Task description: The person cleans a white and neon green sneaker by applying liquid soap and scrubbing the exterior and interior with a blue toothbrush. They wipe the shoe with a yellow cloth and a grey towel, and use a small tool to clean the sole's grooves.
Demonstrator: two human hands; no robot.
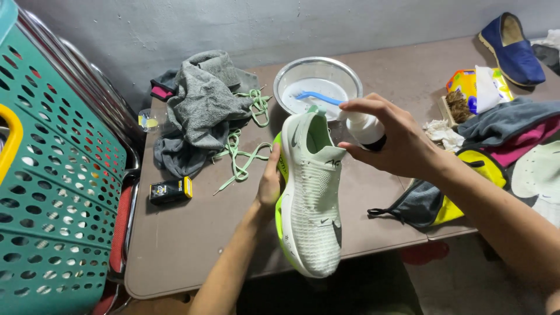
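The pale mint knit running shoe with its lime-green foam sole (312, 198), judged light and soft-sided, is gripped by the sole edge in the left hand (269, 185), while the right hand (389, 140) is clenched around a white plastic bottle (364, 128) just above its heel.

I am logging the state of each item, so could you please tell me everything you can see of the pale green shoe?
The shoe is a pale mint knit sneaker with a neon yellow-green sole edge and no laces. It is held above the table, toe toward the camera, opening facing up. The left hand grips its side; the right hand holds a white bottle just above its collar.
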